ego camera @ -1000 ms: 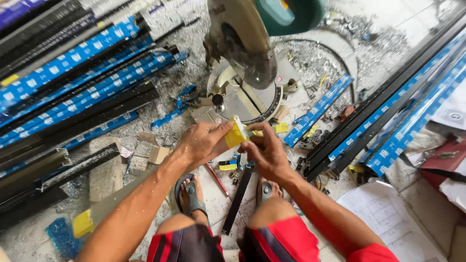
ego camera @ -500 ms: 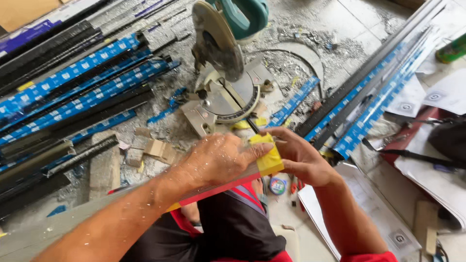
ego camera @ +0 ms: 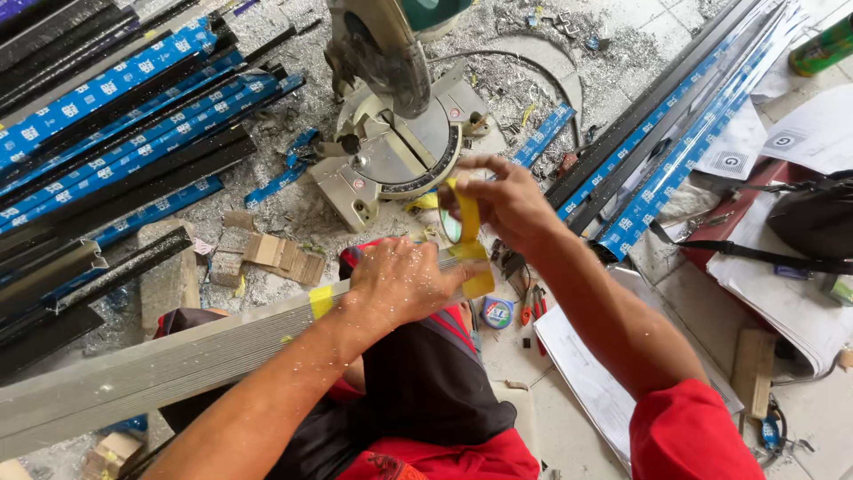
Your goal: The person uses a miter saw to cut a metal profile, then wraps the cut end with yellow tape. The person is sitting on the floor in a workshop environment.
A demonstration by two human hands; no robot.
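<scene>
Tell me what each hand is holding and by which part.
The left hand presses down on the long grey ribbed metal profile near its taped end; the right hand grips the yellow tape roll by its rim.

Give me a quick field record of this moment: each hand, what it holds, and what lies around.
left hand: presses down on end of long grey ribbed aluminium profile
right hand: holds roll of yellow tape, strip running down to the profile's end
ahead: grey mitre saw on the floor
left side: black bars with blue film
right side: paper sheets
</scene>
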